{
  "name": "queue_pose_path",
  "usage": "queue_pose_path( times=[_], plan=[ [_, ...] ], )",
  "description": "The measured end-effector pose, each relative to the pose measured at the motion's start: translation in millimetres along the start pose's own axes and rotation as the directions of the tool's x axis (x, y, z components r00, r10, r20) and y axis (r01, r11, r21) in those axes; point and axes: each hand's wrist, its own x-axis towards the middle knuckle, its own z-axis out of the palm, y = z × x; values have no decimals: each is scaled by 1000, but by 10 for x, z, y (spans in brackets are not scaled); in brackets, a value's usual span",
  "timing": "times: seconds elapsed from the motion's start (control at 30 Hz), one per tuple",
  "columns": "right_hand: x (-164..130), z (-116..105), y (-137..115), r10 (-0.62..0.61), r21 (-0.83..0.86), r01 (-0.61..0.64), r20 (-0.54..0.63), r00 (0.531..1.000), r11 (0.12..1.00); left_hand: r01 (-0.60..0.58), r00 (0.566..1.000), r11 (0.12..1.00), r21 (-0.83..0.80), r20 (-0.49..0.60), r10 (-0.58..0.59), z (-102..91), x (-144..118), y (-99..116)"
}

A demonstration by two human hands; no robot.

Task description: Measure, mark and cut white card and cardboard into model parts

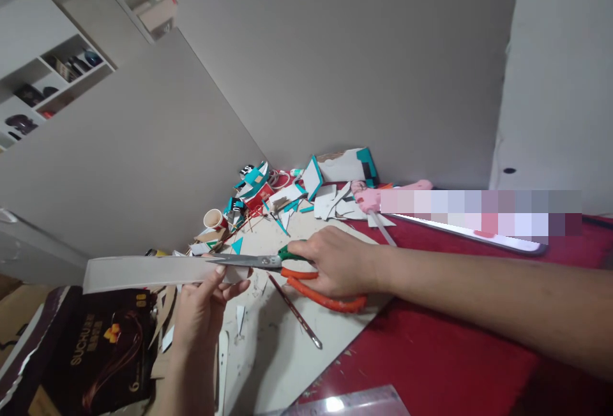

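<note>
Left fingers (218, 275) pinching cardboard strip (143, 272), scissors (268, 263) cutting beside them

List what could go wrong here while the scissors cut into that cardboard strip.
1. The left hand pinches the long grey cardboard strip right beside the blades of the orange-handled scissors; its fingertips could get nicked.
2. The strip juts far out unsupported, so it may sag and skew the cut.
3. The right hand works above the white board near a thin metal rod and loose paper scraps, which it could knock away.
</note>
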Motion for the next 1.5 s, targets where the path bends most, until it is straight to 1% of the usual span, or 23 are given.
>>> queue_pose_path(
  times=[0.1, 0.27, 0.47, 0.63, 0.8, 0.93, 1.13, 1.33, 1.5],
  plan=[
    [0, -3, -3, 8, -7, -8, -7, 1000, 1000, 1, 1000, 1000, 3, -10, -1, -2, 1, 13],
    [2, 17, 12, -10, 37, 9, 7, 1000, 999, -11, 999, 1000, 5, 31, 11, 4, -15, 30],
    [16, 11, 23, -24, 60, 23, 18, 1000, 998, -20, 999, 1000, 8, 44, 19, -55, 14, 5],
    [15, 9, 9, -12, 39, 11, 23, 1000, 999, -15, 1000, 1000, 1, 25, 15, -62, 40, -19],
    [2, 31, 9, -1, 15, 1, 10, 1000, 1000, -17, 1000, 1000, 1, 24, 17, -32, 24, -14],
    [-7, 12, 16, -11, 12, 11, -6, 1000, 1000, -21, 1000, 1000, 11, 16, 20, -50, 16, -5],
    [8, 13, 37, -22, 36, 22, 20, 1000, 999, -63, 998, 998, 12, -25, 63, -57, 27, -22],
    [11, 32, 22, -13, 31, 13, 4, 1000, 999, -34, 999, 999, -23, -29, 33, -26, 27, -27],
    [4, 27, 25, 0, 8, 0, -15, 1000, 1000, -22, 999, 1000, -17, -27, 21, -37, 29, -33]
  ],
)
